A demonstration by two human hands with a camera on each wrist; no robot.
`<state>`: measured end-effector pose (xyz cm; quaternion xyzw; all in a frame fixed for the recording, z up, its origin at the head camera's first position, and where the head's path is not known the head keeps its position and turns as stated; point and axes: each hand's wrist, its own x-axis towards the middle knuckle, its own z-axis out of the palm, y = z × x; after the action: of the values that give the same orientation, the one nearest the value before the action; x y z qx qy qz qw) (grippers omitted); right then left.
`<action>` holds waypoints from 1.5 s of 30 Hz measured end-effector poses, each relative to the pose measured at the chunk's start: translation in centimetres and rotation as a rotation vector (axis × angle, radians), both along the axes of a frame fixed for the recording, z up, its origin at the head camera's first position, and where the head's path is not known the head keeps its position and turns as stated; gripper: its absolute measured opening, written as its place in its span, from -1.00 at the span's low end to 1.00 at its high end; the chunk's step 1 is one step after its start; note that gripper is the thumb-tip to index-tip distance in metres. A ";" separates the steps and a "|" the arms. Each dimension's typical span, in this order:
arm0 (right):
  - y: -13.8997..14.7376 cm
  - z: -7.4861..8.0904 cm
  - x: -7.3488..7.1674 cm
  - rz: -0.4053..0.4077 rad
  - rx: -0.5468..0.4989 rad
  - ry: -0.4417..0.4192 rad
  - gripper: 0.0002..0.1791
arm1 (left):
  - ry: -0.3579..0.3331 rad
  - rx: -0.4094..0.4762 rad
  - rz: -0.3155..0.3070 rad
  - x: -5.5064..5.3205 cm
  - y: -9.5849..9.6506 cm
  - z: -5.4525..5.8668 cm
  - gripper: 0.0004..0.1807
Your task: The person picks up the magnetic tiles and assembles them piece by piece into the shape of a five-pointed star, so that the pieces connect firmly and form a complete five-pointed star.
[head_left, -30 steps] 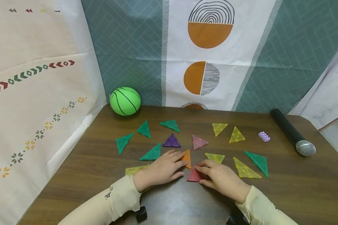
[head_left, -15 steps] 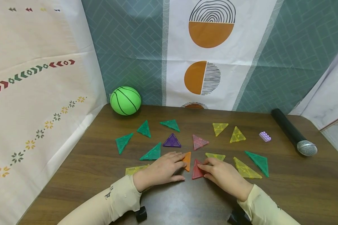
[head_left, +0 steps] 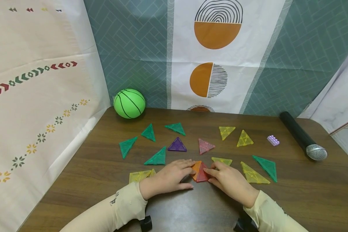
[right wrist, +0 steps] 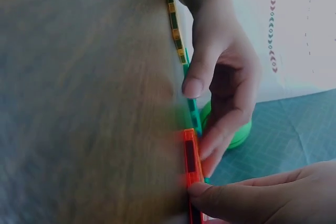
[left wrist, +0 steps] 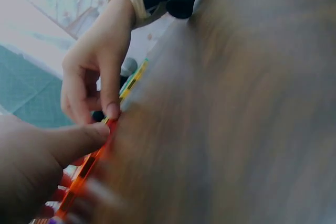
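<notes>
At the middle of the table, an orange triangular tile and a red triangular tile lie edge to edge. My left hand reaches in from the left, its fairly straight fingertips on the orange tile and its thumb apart from the others. From the other side, my right hand pinches the red tile, thumb at the near edge and forefinger on top. The right wrist view shows the thumb against the red tile's edge. Beside my left wrist are yellow tiles, partly hidden.
Several green tiles lie at left, with a purple tile and a pink tile behind the hands. More yellow tiles are at right. Farther out are a green ball, a lilac block and a microphone.
The red tile has turned in my right hand and now meets the orange one, which has shifted slightly toward me and right. My left hand has moved a little right with it.
</notes>
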<state>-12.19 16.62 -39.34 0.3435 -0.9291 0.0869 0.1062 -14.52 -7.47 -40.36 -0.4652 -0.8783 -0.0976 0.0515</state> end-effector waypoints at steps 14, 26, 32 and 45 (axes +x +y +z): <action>-0.3 0.3 -0.2 -0.019 0.005 -0.006 -0.67 | 0.206 0.115 0.075 0.2 0.9 -1.1 -0.64; 2.9 1.6 -1.7 -0.096 0.053 -0.025 -0.44 | 0.162 0.097 0.052 0.1 1.2 -1.2 -0.71; 4.0 1.7 -2.0 -0.113 0.077 -0.127 -0.43 | 0.144 0.080 0.055 0.0 1.2 -1.3 -0.71; 4.3 1.8 -2.2 -0.104 0.077 -0.195 -0.50 | 0.091 0.110 0.041 0.1 1.2 -1.5 -0.72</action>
<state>-14.38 20.95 -37.54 0.2886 -0.9542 0.0786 0.0062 -14.42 -6.23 -41.83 -0.4474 -0.8778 -0.1232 0.1189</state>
